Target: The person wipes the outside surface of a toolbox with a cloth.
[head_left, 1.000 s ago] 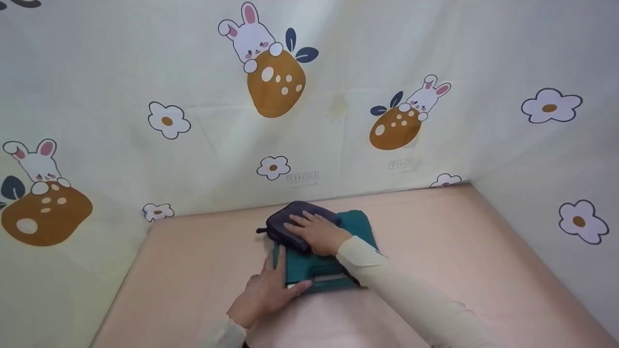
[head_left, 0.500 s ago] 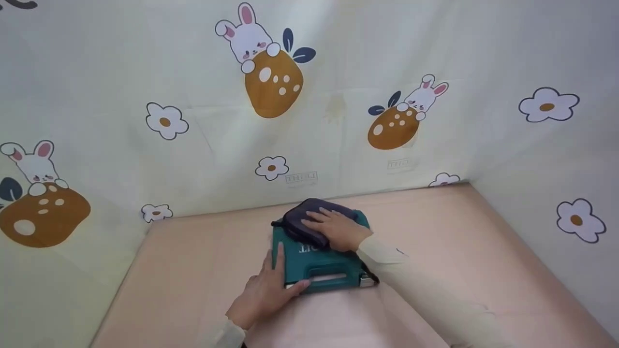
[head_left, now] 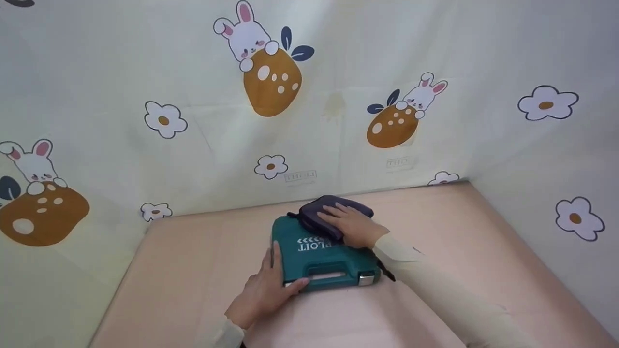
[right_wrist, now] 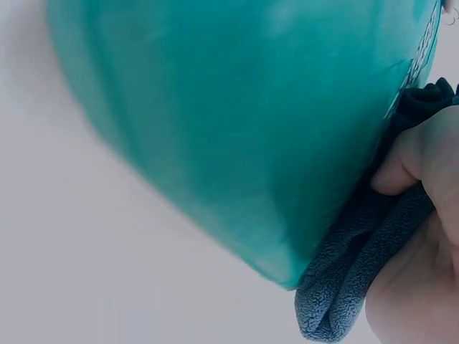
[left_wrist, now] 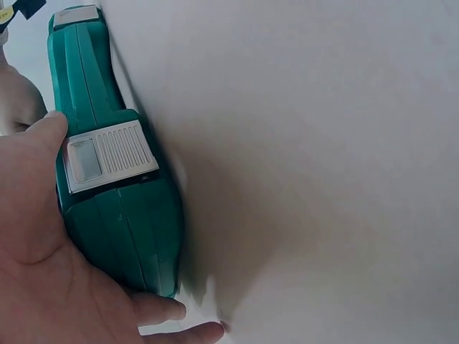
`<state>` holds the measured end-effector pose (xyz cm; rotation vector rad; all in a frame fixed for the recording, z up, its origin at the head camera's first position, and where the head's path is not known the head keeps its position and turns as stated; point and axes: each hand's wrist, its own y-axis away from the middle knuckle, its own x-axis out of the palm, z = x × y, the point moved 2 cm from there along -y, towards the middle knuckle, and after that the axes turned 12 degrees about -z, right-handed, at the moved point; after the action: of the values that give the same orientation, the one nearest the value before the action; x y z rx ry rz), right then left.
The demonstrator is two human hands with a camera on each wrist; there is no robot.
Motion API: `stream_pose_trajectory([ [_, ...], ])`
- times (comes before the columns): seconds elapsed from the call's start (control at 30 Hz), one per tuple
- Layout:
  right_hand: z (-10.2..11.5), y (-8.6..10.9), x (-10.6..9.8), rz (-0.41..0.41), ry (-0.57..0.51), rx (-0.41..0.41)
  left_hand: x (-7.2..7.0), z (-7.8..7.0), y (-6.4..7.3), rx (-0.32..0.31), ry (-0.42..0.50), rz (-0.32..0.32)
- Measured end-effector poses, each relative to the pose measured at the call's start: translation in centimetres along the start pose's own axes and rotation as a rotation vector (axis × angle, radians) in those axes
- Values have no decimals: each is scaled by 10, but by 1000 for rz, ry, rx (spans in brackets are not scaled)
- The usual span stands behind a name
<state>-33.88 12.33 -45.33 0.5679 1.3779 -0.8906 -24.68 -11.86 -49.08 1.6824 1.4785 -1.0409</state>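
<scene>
In the head view a teal plastic carrying case (head_left: 309, 261) lies flat, with white lettering, a handle and metal latches on its near side. My left hand (head_left: 263, 292) braces its near left corner, fingers straight along the side and thumb by the handle. The left wrist view shows the palm against the case's edge (left_wrist: 122, 236) beside a ribbed metal latch (left_wrist: 111, 156). On the case's far right part my right hand (head_left: 355, 224) presses a folded dark purple cloth (head_left: 319, 210), fingers laid straight over it. Up close the fuzzy cloth (right_wrist: 344, 272) hangs past the case's edge.
The case stands on a pale pink table top (head_left: 193, 270), close to its far edge. Behind and at the sides hangs a light curtain (head_left: 338, 58) printed with rabbits and flowers. A dark strap (head_left: 386, 270) sits under my right wrist.
My right hand has slid the cloth rightwards across the case top, uncovering the white lettering and the case's far left corner. The left hand has stayed at its corner.
</scene>
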Motion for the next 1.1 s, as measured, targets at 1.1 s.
stream_pose_trajectory([
  [1.1,-1,36,3,-112,-63,107,2,2,1,-25,35,-4],
])
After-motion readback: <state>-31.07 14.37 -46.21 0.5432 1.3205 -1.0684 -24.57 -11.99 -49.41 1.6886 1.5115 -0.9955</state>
